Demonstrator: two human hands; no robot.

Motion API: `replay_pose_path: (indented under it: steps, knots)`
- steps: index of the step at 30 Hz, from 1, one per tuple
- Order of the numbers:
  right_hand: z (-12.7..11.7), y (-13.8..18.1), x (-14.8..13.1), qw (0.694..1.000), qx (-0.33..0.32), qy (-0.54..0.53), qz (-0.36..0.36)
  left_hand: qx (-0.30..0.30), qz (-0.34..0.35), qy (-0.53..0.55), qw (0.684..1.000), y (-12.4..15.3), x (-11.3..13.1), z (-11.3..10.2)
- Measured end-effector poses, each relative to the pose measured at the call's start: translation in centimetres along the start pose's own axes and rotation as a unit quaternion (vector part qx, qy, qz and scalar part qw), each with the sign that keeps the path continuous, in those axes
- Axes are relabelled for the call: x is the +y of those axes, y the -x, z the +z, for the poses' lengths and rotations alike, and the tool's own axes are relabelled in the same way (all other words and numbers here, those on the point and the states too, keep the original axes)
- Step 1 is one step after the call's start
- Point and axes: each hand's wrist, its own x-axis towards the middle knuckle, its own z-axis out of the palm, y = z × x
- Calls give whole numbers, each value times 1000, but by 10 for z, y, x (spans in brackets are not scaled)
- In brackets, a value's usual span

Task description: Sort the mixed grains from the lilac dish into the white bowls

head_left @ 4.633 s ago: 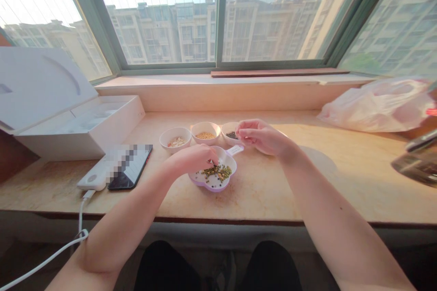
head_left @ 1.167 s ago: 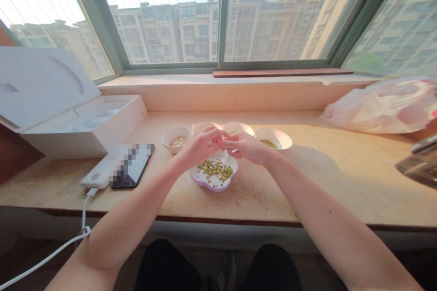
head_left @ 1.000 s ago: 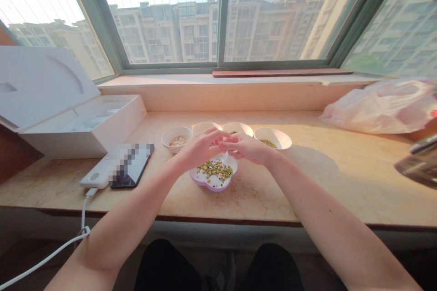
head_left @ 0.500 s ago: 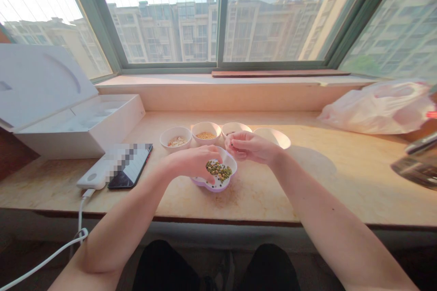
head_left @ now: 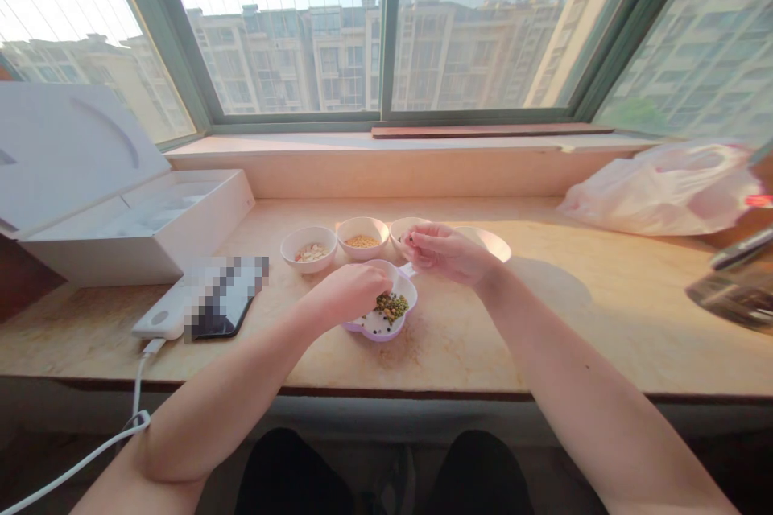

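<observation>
**Four white bowls [head_left: 307, 261] stand behind one lobed dish [head_left: 378, 334] of mixed beans [head_left: 394, 306]**

Both bare hands are at work near the middle of a marbled countertop [head_left: 604, 330]. The dish sits between the person and the row of bowls, white inside and lilac around the outside, its short handle [head_left: 409, 269] pointing away and to the right. Green, yellowish and black beans lie loose in it, most of them heaped toward the right side, with a few dark ones scattered near the front edge.

The left hand [head_left: 353, 290] reaches over the dish's left side, fingers bent down toward the heap; its fingertips are hidden, so whether it grips a bean cannot be told. The right hand [head_left: 452, 254] is raised beyond the dish, near the handle, thumb and fingers drawn together on a small dark bean [head_left: 411, 241].

Of the bowls, the leftmost holds pale flakes and the next holds golden grains. The right hand partly covers the other two.

Well to the left lie a phone [head_left: 221, 325] and a white power bank [head_left: 160, 322] with a cable [head_left: 138, 386] plugged in, in front of an open white box [head_left: 109, 261]. A plastic bag [head_left: 664, 193] rests at the far right, below the window [head_left: 384, 40].
</observation>
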Motion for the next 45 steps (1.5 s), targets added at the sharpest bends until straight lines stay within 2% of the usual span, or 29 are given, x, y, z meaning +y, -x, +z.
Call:
replay_pose_path:
  steps: [5, 9, 12, 15, 21, 23, 28, 32, 36, 45]
  knots:
    - [-7, 2, -10, 992, 110, -40, -45, -9, 6, -48, 999, -5, 3, -1]
    - [-14, 0, -11, 984, 166, -24, -53, -17, 4, -44, 999, -5, 2, -5]
    - [-21, -5, -4, 975, 211, 47, -59, -10, 5, -14, 1000, -4, -1, -7]
    - [-26, -10, 4, 951, 254, 164, -66, -4, 8, 24, 1000, -4, -4, -10]
    - [-29, -11, 9, 910, 274, 306, -54, 4, -3, 74, 997, -5, -7, -16]
    - [-29, -11, 8, 884, 287, 367, -46, 3, -6, 81, 997, -6, -9, -16]
    - [-30, -10, 11, 783, 307, 542, -20, 6, -1, 109, 994, -7, -10, -15]
    - [-36, -10, 16, 747, 300, 593, -3, 5, -4, 124, 992, -6, -8, -16]
    - [-38, -10, 15, 743, 329, 583, -8, 1, -13, 127, 992, -6, -7, -17]
    - [-36, -10, 13, 769, 349, 535, -27, 0, -52, 69, 996, -1, -4, -24]
